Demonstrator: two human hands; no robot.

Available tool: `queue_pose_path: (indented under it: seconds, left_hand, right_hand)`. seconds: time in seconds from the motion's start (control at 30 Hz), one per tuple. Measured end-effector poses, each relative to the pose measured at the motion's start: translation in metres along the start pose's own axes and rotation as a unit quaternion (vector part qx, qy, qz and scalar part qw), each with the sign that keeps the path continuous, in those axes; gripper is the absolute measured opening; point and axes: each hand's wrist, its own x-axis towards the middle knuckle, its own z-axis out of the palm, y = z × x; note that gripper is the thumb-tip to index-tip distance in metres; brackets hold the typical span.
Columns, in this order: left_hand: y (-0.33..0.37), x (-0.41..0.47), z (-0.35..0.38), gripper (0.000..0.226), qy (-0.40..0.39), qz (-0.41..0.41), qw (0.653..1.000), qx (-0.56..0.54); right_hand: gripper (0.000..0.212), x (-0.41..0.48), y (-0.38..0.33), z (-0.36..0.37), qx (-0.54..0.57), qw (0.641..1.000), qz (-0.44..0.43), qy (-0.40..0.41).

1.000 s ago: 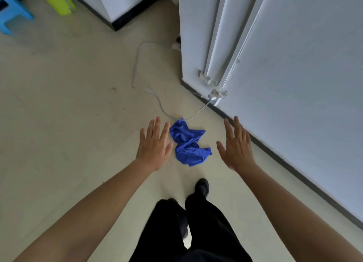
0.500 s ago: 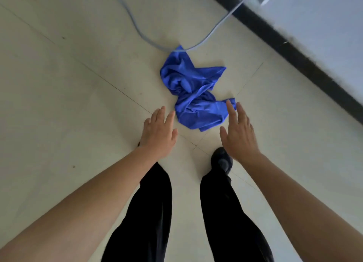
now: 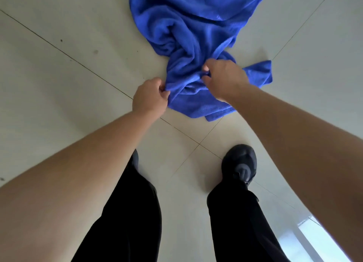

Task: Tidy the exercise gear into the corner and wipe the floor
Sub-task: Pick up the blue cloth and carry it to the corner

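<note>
The tiled floor (image 3: 59, 84) carries the crumpled blue cloth (image 3: 186, 35), which is now close below the person. The left hand (image 3: 149, 100) and right hand (image 3: 225, 78), spread open a moment ago, now pinch its near folds with curled fingers. Probably the wiping can begin soon.

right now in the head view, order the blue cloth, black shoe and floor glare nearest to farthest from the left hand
1. blue cloth, pinched by the left hand
2. black shoe, lower right
3. floor glare, bottom right corner
</note>
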Motion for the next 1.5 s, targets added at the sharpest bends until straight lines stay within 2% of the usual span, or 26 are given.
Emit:
queue_pose_path:
  seconds: [0.07,0.17,0.3,0.43,0.5,0.6,0.73,0.87,1.0,1.17,1.27,1.4,1.5]
  left_hand:
    - [-0.001,-0.021,-0.012,0.012,0.001,0.001,0.998,-0.067]
    - [0.012,-0.063,-0.046,0.011,0.027,-0.002,0.993,-0.114]
    - [0.048,-0.120,-0.119,0.008,0.064,0.059,0.991,-0.106]
    - [0.112,-0.170,-0.210,0.007,0.059,0.122,0.985,-0.108]
    - [0.150,-0.196,-0.260,0.008,0.050,0.149,0.980,-0.121]
    - [0.208,-0.251,-0.339,0.006,0.045,0.185,0.974,-0.125]
    - [0.278,-0.346,-0.432,0.007,0.079,0.243,0.963,-0.083]
    - [0.326,-0.442,-0.495,0.012,0.111,0.309,0.943,-0.049]
    - [0.363,-0.510,-0.542,0.005,0.067,0.395,0.915,-0.040]
    - [0.435,-0.583,-0.576,0.008,-0.004,0.504,0.863,-0.038]
    - [0.480,-0.630,-0.570,0.008,-0.039,0.559,0.828,-0.030]
    - [0.533,-0.709,-0.528,0.016,-0.102,0.631,0.769,-0.004]
    - [0.562,-0.780,-0.474,0.020,-0.154,0.670,0.726,0.021]
  right_hand:
    - [0.025,-0.020,-0.006,-0.008,-0.017,1.000,0.000,-0.004]
    - [0.028,-0.070,-0.011,-0.032,0.006,1.000,-0.027,-0.010]
    - [0.023,-0.141,-0.014,-0.101,0.031,0.993,-0.086,0.074]
    - [0.016,-0.203,-0.019,-0.199,0.041,0.979,-0.125,0.154]
    - [0.017,-0.236,-0.026,-0.256,0.075,0.975,-0.113,0.174]
    - [0.018,-0.297,-0.041,-0.347,0.148,0.975,-0.039,0.161]
    - [0.008,-0.404,-0.059,-0.449,0.252,0.953,0.007,0.169]
    - [0.010,-0.515,-0.070,-0.511,0.275,0.941,0.009,0.199]
    - [0.014,-0.609,-0.069,-0.545,0.262,0.929,0.024,0.260]
    - [0.011,-0.718,-0.068,-0.558,0.254,0.871,0.088,0.411]
    - [0.013,-0.787,-0.061,-0.550,0.252,0.839,0.137,0.463]
    - [0.013,-0.890,-0.035,-0.526,0.265,0.779,0.191,0.536]
    - [0.011,-0.967,-0.008,-0.491,0.282,0.718,0.234,0.592]
